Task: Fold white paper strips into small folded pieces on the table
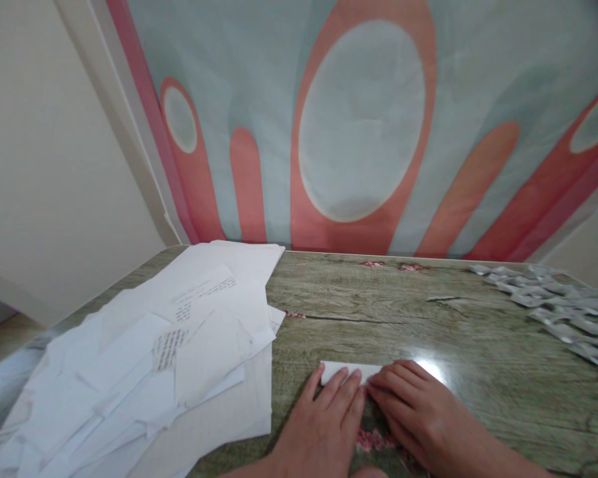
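Wood-grained surface [359, 292] supports the white paper strip [343, 370]; the left hand [329, 413] presses it, grip spread, but whether the right hand [421, 405] pinches its end is unclear. Even pressure should keep it straight.

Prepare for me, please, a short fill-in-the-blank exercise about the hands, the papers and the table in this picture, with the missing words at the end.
1. The left hand and the right hand are at one small strip, whose colour is ____.
2. The pile of paper sheets lies on the ____ side of the picture.
3. The grey shiny pieces lie on the picture's ____ side.
4. The table top shows a ____-grain pattern.

Missing words: white; left; right; wood.
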`<action>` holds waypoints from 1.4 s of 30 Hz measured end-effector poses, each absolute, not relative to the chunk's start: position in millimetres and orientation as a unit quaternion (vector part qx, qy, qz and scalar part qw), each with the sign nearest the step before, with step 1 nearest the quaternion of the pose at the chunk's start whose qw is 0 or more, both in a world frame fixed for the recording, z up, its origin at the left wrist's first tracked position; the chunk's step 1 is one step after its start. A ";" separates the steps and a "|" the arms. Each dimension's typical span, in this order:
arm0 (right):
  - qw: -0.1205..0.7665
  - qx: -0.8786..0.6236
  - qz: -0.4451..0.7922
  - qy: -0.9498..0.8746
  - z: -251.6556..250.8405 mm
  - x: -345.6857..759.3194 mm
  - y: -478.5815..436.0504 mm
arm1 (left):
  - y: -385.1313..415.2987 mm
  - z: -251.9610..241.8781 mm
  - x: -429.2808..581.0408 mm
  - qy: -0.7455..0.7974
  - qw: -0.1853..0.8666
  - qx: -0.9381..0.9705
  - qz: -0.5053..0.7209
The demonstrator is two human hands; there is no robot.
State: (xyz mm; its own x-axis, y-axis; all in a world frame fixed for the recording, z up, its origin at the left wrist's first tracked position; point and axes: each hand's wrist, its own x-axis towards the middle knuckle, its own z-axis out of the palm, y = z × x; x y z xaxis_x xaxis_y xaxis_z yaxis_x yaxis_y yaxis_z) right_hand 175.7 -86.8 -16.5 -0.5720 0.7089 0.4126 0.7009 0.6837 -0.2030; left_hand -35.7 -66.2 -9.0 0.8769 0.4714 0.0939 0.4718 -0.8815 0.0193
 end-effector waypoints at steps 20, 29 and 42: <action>0.202 -0.427 -0.051 -0.880 -18.8 182.3 -73.7 | -52.9 10.9 -21.0 -0.340 -0.073 -0.937 -0.025; 0.190 -0.471 -0.064 -0.859 -26.3 202.3 -58.0 | -37.2 3.4 -2.7 -0.352 -0.067 -0.932 -0.061; 0.208 -0.473 -0.092 -0.851 -21.3 196.0 -59.7 | -30.5 4.9 -6.9 -0.337 -0.031 -0.938 -0.077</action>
